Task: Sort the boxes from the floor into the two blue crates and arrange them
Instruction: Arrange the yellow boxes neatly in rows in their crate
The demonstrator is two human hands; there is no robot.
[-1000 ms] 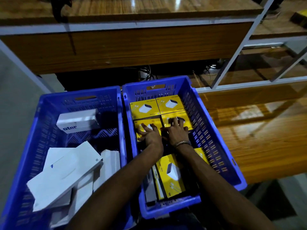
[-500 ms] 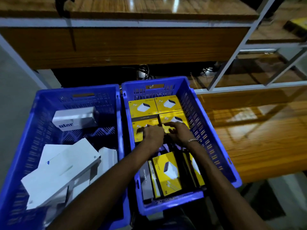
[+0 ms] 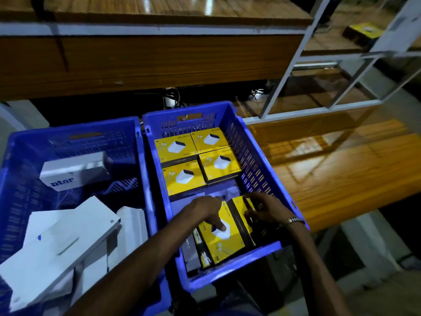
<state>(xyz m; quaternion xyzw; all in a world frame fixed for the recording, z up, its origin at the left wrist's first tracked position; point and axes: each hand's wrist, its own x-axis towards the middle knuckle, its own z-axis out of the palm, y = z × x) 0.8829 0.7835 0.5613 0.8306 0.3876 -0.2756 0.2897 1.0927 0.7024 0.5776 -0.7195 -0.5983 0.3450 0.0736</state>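
In left crate [image 3: 20, 156], white box [image 3: 75, 171] reads "ptor".

A wooden desk [image 3: 145, 62] spans the back; a white metal frame [image 3: 293, 65] stands right; cables [image 3: 170, 100], seemingly, beneath.

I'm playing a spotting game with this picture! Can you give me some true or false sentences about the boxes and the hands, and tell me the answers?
1. Four yellow boxes lie flat at the far end of the right crate. True.
2. The white boxes are in the right crate. False: they are in the left crate.
3. The left hand touches a yellow box at the near end. True.
4. The right hand wears a glove. False: it is bare, with a wristband.
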